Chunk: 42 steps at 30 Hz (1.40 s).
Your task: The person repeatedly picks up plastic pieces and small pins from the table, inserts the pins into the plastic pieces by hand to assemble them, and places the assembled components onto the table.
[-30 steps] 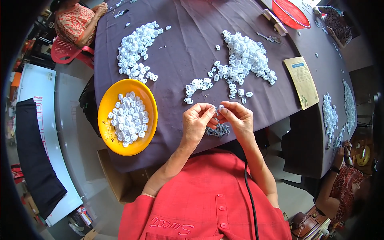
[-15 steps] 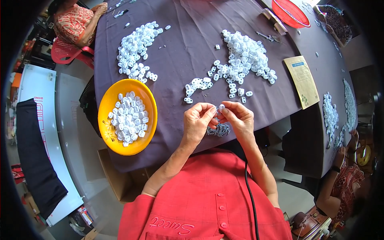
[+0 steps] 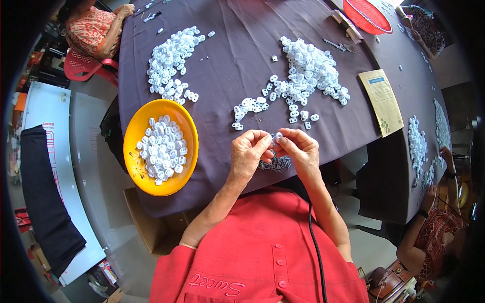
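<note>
My left hand (image 3: pixel 246 155) and my right hand (image 3: pixel 303 154) meet fingertip to fingertip above the table's near edge. Between my right thumb and forefinger is a small white plastic piece (image 3: pixel 279 135). My left fingers are pinched beside it; what they grip is too small to make out. Just below my fingers lies a heap of small grey metal parts (image 3: pixel 277 164), partly hidden by the hands. Beyond the hands spreads a small cluster of white two-holed plastic pieces (image 3: pixel 250 107), joining a larger pile (image 3: pixel 310 65). To the left stands a yellow bowl (image 3: pixel 132 174) holding similar white pieces (image 3: pixel 162 149).
Another white pile (image 3: pixel 172 58) lies at the far left of the dark tablecloth (image 3: pixel 237 45). At the right are a brown paper packet (image 3: pixel 380 103) and a red basket (image 3: pixel 361 17). Other people sit around the tables. A black cord (image 3: pixel 317 242) hangs down my red shirt.
My hands have shifted very slightly left, still pinched together around the white piece. At the right, a co-worker's arm has moved.
</note>
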Each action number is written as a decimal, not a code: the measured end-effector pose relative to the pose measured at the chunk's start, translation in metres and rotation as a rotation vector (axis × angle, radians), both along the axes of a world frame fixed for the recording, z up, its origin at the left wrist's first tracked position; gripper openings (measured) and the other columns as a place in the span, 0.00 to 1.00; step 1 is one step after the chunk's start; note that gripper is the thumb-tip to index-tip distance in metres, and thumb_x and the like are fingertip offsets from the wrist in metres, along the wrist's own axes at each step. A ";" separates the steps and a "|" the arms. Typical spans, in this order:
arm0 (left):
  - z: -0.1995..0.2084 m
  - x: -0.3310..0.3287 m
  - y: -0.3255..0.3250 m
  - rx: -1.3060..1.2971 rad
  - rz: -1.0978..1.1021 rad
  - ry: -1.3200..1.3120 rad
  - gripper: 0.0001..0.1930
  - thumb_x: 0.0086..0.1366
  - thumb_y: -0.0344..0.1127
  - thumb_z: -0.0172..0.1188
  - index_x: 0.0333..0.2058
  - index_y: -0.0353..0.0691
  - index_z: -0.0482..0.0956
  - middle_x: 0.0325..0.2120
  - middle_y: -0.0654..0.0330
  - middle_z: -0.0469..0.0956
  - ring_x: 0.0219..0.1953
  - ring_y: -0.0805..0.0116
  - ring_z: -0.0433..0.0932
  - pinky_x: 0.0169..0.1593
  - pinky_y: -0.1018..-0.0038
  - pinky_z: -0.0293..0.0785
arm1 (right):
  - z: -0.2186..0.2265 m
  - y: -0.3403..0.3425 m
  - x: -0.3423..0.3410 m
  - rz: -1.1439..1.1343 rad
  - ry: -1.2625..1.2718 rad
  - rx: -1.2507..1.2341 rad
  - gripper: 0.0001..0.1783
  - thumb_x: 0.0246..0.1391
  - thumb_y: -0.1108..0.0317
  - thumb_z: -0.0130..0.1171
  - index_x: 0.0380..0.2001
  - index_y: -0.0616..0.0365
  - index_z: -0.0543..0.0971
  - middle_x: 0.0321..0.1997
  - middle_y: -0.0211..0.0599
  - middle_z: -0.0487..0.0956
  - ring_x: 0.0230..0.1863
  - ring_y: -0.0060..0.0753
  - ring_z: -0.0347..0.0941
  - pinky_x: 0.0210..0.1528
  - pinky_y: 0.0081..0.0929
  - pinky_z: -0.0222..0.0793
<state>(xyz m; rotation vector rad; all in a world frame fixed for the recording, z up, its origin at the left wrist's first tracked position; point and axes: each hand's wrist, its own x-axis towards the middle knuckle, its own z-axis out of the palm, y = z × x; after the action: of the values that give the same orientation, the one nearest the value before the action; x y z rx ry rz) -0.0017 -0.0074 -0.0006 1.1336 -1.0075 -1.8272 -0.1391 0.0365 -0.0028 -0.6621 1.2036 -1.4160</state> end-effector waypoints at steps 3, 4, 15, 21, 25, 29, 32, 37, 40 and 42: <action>0.000 0.001 0.000 0.015 -0.003 0.019 0.06 0.59 0.30 0.56 0.32 0.33 0.75 0.22 0.60 0.76 0.18 0.77 0.75 0.21 0.84 0.72 | 0.000 0.000 0.000 0.006 -0.002 0.001 0.10 0.51 0.75 0.56 0.38 0.67 0.75 0.30 0.36 0.78 0.29 0.22 0.75 0.30 0.17 0.73; 0.001 0.001 0.000 0.022 -0.003 0.025 0.06 0.59 0.30 0.56 0.32 0.33 0.75 0.22 0.60 0.76 0.18 0.77 0.75 0.21 0.84 0.72 | 0.000 0.000 0.000 0.012 -0.001 -0.001 0.10 0.51 0.75 0.56 0.38 0.67 0.75 0.30 0.36 0.78 0.29 0.22 0.75 0.30 0.17 0.73; -0.003 -0.001 0.002 -0.042 -0.002 -0.011 0.06 0.60 0.30 0.55 0.32 0.33 0.75 0.23 0.61 0.76 0.19 0.78 0.75 0.21 0.84 0.71 | -0.004 0.000 0.003 -0.009 0.035 -0.021 0.09 0.50 0.75 0.57 0.37 0.65 0.76 0.29 0.33 0.78 0.28 0.19 0.74 0.30 0.15 0.72; -0.002 -0.006 0.003 -0.050 0.032 0.027 0.06 0.60 0.30 0.55 0.33 0.32 0.75 0.23 0.60 0.77 0.20 0.77 0.76 0.21 0.83 0.72 | -0.003 -0.002 0.009 -0.025 0.150 -0.036 0.09 0.51 0.75 0.56 0.37 0.65 0.76 0.29 0.31 0.78 0.29 0.16 0.73 0.31 0.14 0.70; 0.002 -0.009 0.001 -0.006 0.052 0.069 0.07 0.59 0.30 0.56 0.33 0.32 0.76 0.22 0.60 0.78 0.21 0.76 0.77 0.21 0.84 0.72 | 0.001 -0.006 0.008 -0.025 0.183 -0.038 0.09 0.51 0.75 0.56 0.37 0.64 0.76 0.28 0.29 0.78 0.30 0.15 0.72 0.33 0.13 0.68; 0.003 -0.006 -0.002 -0.020 0.032 -0.012 0.07 0.58 0.31 0.58 0.32 0.34 0.77 0.23 0.61 0.78 0.20 0.77 0.76 0.20 0.85 0.70 | 0.002 -0.009 0.003 -0.005 0.208 -0.067 0.09 0.50 0.75 0.57 0.37 0.64 0.77 0.27 0.27 0.77 0.27 0.14 0.71 0.31 0.12 0.67; 0.000 -0.002 -0.004 -0.055 -0.024 -0.139 0.06 0.58 0.31 0.58 0.32 0.35 0.78 0.23 0.61 0.78 0.19 0.78 0.76 0.19 0.86 0.69 | 0.004 -0.011 0.000 0.036 0.352 -0.039 0.08 0.50 0.75 0.57 0.35 0.63 0.78 0.25 0.25 0.76 0.25 0.13 0.69 0.28 0.12 0.66; 0.002 -0.010 -0.004 0.045 0.025 0.079 0.06 0.58 0.31 0.58 0.32 0.34 0.77 0.23 0.59 0.78 0.20 0.76 0.76 0.21 0.84 0.72 | 0.004 -0.013 -0.001 -0.029 0.285 -0.068 0.08 0.49 0.76 0.57 0.35 0.60 0.78 0.26 0.25 0.77 0.25 0.12 0.68 0.27 0.11 0.65; 0.006 -0.014 -0.007 0.081 -0.011 0.173 0.07 0.59 0.31 0.56 0.32 0.33 0.77 0.24 0.57 0.79 0.21 0.73 0.78 0.22 0.81 0.75 | 0.003 -0.014 -0.005 -0.037 0.277 -0.113 0.07 0.49 0.76 0.57 0.34 0.59 0.79 0.25 0.24 0.76 0.25 0.12 0.68 0.27 0.11 0.65; 0.011 -0.016 -0.008 0.092 -0.035 0.188 0.07 0.59 0.31 0.55 0.32 0.32 0.77 0.24 0.57 0.79 0.21 0.73 0.78 0.23 0.81 0.75 | 0.006 -0.012 -0.009 -0.021 0.302 -0.116 0.08 0.49 0.76 0.57 0.35 0.60 0.78 0.25 0.23 0.76 0.26 0.12 0.68 0.28 0.11 0.65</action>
<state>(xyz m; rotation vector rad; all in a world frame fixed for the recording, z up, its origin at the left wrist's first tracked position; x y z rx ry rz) -0.0173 -0.0151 0.0107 0.9814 -0.8469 -1.9844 -0.1480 0.0241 0.0036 -0.9732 1.3717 -1.4468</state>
